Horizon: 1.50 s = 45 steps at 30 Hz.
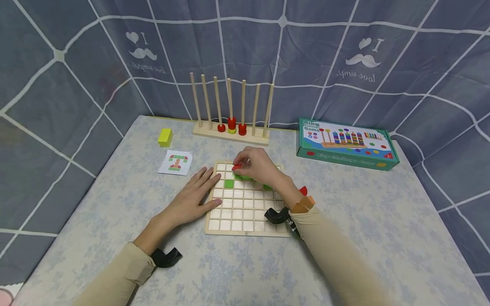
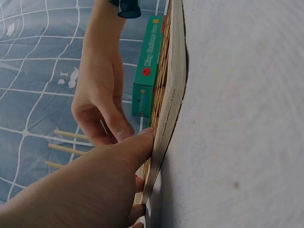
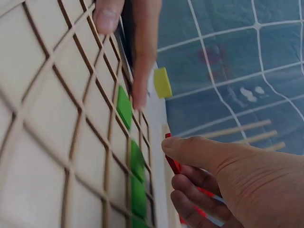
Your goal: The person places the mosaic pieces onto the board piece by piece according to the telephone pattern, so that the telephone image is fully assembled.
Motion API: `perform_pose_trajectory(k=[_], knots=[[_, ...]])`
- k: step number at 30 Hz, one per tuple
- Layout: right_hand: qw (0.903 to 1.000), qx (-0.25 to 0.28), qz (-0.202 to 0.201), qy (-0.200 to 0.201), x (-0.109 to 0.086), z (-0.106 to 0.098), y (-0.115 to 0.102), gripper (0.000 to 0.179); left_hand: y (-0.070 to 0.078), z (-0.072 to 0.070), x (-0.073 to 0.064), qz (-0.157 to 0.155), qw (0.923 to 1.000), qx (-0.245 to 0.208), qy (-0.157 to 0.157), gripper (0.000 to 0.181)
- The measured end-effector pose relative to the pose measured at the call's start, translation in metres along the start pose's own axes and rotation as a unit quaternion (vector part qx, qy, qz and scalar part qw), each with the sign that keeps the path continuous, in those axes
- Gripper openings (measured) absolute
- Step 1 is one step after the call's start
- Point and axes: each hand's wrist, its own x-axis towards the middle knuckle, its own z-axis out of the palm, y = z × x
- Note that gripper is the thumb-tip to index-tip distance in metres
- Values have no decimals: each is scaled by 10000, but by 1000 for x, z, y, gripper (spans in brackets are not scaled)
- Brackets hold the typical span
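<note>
A wooden grid board [image 1: 243, 204] lies on the table, with several green square tiles [image 1: 229, 183] in its upper cells. My right hand [image 1: 260, 165] pinches a small red tile [image 1: 237, 168] between thumb and fingers, over the board's far rows. The red tile [image 3: 172, 154] stands on edge in the right wrist view, and its full outline is hidden by the fingers. My left hand [image 1: 195, 195] rests along the board's left edge, fingers extended and thumb on the rim. Past my right forearm another red piece [image 1: 303, 191] peeks out, partly hidden.
A patterned card [image 1: 176, 162] lies left of the board, with a yellow block [image 1: 165, 137] behind it. At the back stands a peg rack [image 1: 206, 131] with tall rods and a few red and yellow rings [image 1: 242, 129]. A green game box [image 1: 346, 144] lies at the back right.
</note>
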Motion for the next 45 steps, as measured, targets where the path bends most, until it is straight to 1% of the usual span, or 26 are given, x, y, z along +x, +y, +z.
perform_pose_trajectory(k=[5,9,13,19,27,34,39,45], knots=[[9998,18,0,-187,10,16,-6,17,0,0,0,-39,10000,-20,-14,81],[9994,54,68,-334,13,25,-7,17,0,0,0,-28,10000,-31,-14,80],[9993,19,54,-377,13,29,-7,17,0,0,0,-10,10000,-38,-22,80],[9994,17,12,-347,10,28,-3,19,1,-1,1,-29,10000,-35,-54,81],[9993,93,-115,-335,2,23,0,14,1,-1,1,-46,10000,-14,-60,81],[9987,104,-248,-443,-4,16,1,19,2,-2,0,-33,10000,-27,-43,80],[9990,198,-84,-384,-17,1,4,19,2,-2,0,-42,10000,-54,-38,80],[9997,158,90,-180,-42,-23,19,17,2,-2,0,-36,10000,-51,-16,81]])
